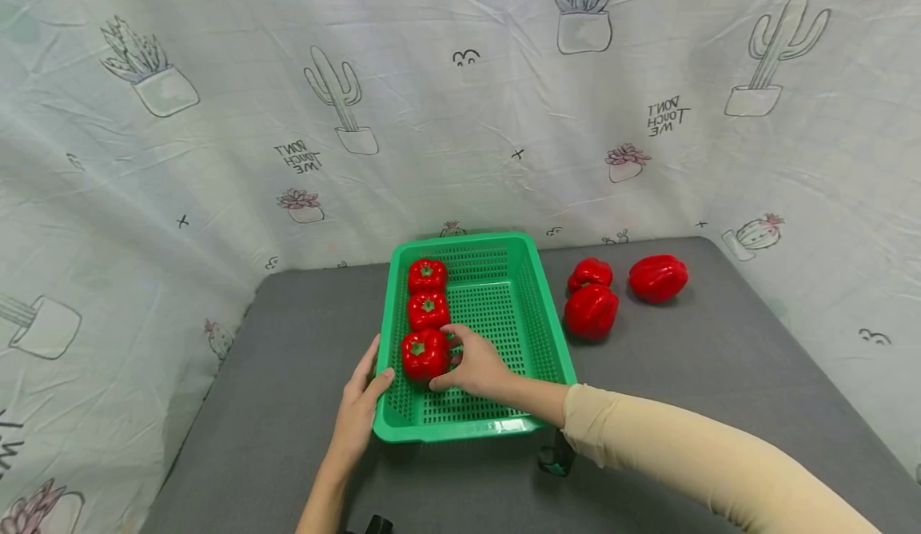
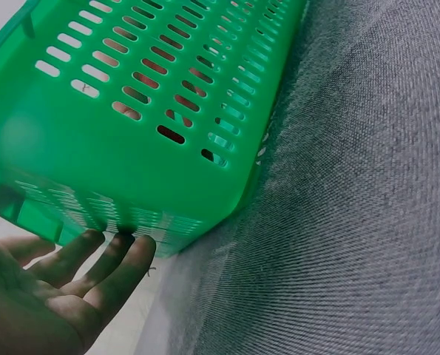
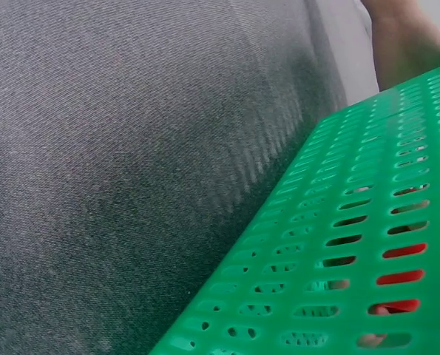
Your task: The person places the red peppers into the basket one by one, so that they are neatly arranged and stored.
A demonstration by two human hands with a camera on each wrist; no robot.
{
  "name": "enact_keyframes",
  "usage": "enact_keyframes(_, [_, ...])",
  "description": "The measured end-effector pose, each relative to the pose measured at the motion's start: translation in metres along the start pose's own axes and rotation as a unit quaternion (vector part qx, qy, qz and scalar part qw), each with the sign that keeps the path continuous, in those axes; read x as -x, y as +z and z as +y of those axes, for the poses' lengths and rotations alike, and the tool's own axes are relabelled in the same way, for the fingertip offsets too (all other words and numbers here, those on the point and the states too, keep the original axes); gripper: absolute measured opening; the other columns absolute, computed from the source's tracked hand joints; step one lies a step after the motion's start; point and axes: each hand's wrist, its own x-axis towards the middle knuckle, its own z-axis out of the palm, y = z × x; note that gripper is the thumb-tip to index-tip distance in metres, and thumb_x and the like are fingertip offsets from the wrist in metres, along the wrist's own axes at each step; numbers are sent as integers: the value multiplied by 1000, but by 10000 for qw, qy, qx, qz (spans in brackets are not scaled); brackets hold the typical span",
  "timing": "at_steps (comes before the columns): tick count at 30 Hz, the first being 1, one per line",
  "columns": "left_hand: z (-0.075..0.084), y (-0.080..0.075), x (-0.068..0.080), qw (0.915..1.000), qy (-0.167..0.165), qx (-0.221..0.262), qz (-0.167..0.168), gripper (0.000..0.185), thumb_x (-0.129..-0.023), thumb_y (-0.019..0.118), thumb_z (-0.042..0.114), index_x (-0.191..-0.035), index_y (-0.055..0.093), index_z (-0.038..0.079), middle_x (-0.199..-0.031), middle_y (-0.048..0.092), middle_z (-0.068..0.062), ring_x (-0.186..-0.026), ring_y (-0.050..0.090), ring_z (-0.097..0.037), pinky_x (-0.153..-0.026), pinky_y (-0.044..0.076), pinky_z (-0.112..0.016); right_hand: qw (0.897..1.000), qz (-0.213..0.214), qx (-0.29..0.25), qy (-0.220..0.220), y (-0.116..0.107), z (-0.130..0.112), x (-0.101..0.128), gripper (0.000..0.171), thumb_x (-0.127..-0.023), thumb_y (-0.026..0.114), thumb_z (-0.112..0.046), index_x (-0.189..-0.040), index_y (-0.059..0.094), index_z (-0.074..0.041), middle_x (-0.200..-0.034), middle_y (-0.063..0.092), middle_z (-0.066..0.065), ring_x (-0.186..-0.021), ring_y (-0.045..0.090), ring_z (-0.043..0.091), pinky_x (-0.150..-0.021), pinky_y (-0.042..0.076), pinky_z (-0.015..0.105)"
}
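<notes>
A green plastic basket [image 1: 550, 322] with slotted walls sits on the grey table. My left hand [image 1: 357, 408] grips its left rim, thumb over the edge and fingers against the outer wall, as the left wrist view also shows. Inside, my right hand [image 1: 476, 366] holds a red bell pepper [image 1: 423, 356] from its right side, thumb in front and fingers behind. Two more bell peppers, a middle one [image 1: 428, 310] and a far one [image 1: 428, 275], stand behind it in a row along the left wall, stems up. The right wrist view mostly shows the basket's outer wall [image 3: 367, 222].
Right of the basket, on the grey cloth [image 1: 683, 374], lie a small-looking red pepper [image 1: 591, 272], another red pepper [image 1: 592, 312] in front of it, and a third pepper [image 1: 658, 278] farther right. A white curtain [image 1: 446, 118] with cactus drawings hangs behind the table.
</notes>
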Motion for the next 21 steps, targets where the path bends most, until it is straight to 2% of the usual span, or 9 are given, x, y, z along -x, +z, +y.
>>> enact_keyframes(5, [1,0,1,10000,-16,4,9,57,-104,51,30,-156,27,29,-154,34,-4,-125,50,-25,-91,49,-32,9998,-123,-144,34,0,1,0,80,-73,88,-15,-141,46,-9,-115,57,9,-96,63,30,-76,53,38])
enact_keyframes(14, [1,0,2,10000,-17,42,21,58,-104,52,30,-156,27,28,-153,34,-5,-125,50,-26,-91,49,-31,9987,4,-471,199,0,4,-1,77,-73,88,-11,-139,48,-10,-116,58,9,-98,61,32,-73,52,37])
enact_keyframes(21, [1,0,2,10000,-25,-11,54,58,-103,52,30,-156,27,28,-154,33,-4,-126,49,-25,-91,49,-30,9982,-42,-371,466,1,4,-1,73,-71,88,-9,-133,49,-4,-109,60,11,-90,64,22,-74,53,37])
